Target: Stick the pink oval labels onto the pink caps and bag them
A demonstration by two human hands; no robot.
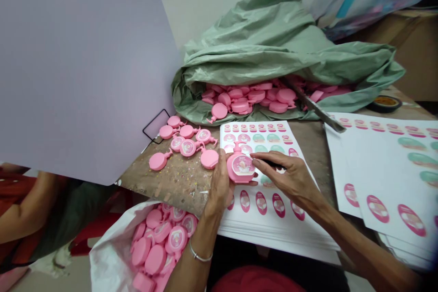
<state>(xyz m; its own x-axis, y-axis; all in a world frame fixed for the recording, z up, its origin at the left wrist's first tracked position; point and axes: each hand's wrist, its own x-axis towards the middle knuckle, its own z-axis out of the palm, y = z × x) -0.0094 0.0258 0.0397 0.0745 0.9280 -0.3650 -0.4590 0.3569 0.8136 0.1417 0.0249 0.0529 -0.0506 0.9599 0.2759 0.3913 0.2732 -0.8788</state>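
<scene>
My left hand point(219, 181) is closed around a small pink round bottle point(240, 168) with a label on its face, held above a white sticker sheet point(273, 146). My right hand point(290, 175) rests beside it with its fingers pressed together, the fingertips touching the bottle's right edge and label. The sheet carries rows of pink and green oval stickers. Several more pink bottles point(188, 146) lie on the worn table point(178, 178) just left of the sheet.
A green plastic bag point(284, 50) full of pink bottles lies open at the back. A white sack point(112, 251) with labelled bottles sits near left. More sticker sheets point(386, 169) lie right, a tape roll point(386, 102) behind. Another person's arm point(30, 210) shows at left under a grey board point(78, 64).
</scene>
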